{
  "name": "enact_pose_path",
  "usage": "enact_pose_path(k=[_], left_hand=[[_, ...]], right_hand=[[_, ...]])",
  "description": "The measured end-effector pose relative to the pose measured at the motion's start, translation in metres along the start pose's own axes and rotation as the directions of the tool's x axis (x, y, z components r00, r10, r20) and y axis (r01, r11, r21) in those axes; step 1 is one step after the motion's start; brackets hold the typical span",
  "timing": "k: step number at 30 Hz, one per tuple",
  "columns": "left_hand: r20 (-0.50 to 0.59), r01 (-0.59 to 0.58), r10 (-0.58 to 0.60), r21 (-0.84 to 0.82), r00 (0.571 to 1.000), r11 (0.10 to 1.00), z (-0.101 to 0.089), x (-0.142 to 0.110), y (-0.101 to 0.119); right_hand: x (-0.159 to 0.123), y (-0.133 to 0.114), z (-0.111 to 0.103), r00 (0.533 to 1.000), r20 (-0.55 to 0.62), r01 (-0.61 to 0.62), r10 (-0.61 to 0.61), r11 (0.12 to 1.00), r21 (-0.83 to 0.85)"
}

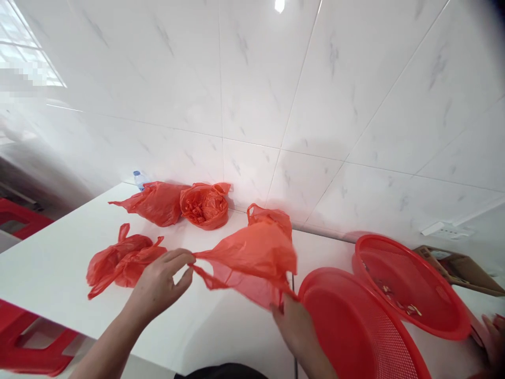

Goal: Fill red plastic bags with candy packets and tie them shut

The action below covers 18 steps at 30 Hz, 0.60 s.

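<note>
Our left hand (160, 281) pinches one end of a thin red plastic bag (252, 263); our right hand (288, 329) grips the other.

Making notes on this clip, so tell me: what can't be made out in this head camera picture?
Head view:
- The right hand: its grip is hidden behind the held red bag.
- Small items in the farther red basket: too small to identify.
- Water bottle: lower part hidden by a crumpled red bag.
- Hand at the right edge: cut off by the frame, so its owner is unclear.
- Window: partly blurred out.
</note>
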<state>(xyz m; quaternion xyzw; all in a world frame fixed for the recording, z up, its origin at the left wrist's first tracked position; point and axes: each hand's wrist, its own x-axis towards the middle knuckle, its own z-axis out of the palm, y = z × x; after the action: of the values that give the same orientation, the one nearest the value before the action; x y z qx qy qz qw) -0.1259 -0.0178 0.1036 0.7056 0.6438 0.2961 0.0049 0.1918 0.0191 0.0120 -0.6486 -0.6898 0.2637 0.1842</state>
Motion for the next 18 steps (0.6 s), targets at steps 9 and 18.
enact_pose_path(k=[9, 18], left_hand=[[0.156, 0.561, -0.54, -0.297, 0.827, 0.773, 0.029, -0.011, 0.008], [0.46, 0.728, -0.583, -0.561, 0.669, 0.393, 0.056, -0.013, -0.004]], right_hand=[[0.02, -0.008, 0.017, 0.912, 0.391, -0.125, -0.12, 0.828, 0.546], [0.069, -0.012, -0.011, 1.0, -0.01, 0.006, -0.001, 0.833, 0.554]])
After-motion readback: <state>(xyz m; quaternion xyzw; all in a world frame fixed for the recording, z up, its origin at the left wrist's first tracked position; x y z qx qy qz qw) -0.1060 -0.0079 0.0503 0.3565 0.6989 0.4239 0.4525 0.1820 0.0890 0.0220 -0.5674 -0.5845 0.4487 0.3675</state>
